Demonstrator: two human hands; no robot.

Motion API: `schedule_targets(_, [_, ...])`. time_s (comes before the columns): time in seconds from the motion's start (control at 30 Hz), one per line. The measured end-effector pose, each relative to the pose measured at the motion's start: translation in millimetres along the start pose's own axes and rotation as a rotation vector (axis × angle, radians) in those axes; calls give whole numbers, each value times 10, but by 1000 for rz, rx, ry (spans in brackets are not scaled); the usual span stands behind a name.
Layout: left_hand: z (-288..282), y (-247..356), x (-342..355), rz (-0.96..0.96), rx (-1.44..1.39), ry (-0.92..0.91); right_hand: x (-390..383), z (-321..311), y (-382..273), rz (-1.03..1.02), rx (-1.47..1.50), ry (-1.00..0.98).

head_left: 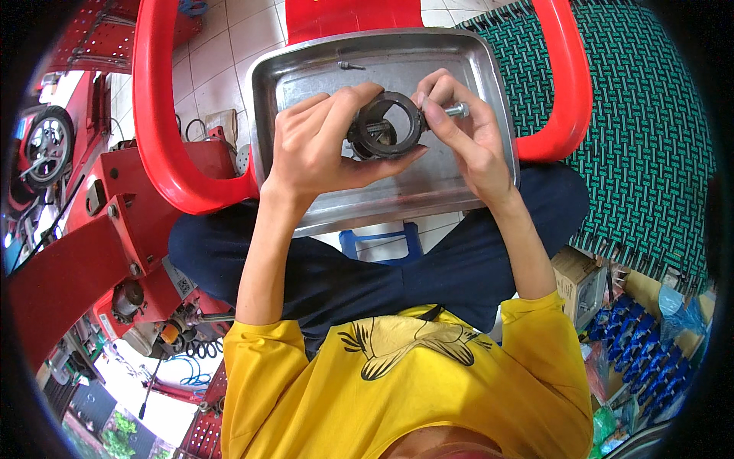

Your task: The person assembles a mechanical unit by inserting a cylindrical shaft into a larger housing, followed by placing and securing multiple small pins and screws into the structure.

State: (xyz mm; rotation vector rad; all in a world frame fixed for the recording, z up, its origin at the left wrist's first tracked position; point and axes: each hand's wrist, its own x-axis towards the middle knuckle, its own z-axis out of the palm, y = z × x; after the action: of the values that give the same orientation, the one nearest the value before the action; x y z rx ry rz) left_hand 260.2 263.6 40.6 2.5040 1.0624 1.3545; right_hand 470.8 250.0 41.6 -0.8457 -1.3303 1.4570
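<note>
Over a steel tray, my left hand grips a dark metal ring-shaped part from the left side, fingers over its top and thumb along its bottom. A wide round opening shows, with darker metal inside. My right hand pinches a silver bolt that sticks out from the ring's right side; thumb and forefinger meet beside the ring, partly hiding the bolt. A small loose bolt lies in the tray's upper part.
A red plastic chair surrounds the tray. A green-black woven lounger is at the right. Red machinery and a wheel stand at the left. A blue plastic stool shows between my legs.
</note>
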Motion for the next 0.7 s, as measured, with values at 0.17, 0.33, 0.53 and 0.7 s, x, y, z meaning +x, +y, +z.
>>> schedule_targets(0.17, [-8, -2, -12, -6, 0, -6, -2, -6, -60, 15, -36, -18])
schedule_targets(0.33, [1, -11, -7, 12, 3, 16, 7, -45, -40, -59, -100, -29])
schedule_targets(0.53, [1, -21, -9, 12, 3, 23, 3, -7, -54, 76, -18, -2])
schedule_targets(0.7, [-2, -16, -11, 8, -1, 8, -20, -59, -22, 83, -54, -45])
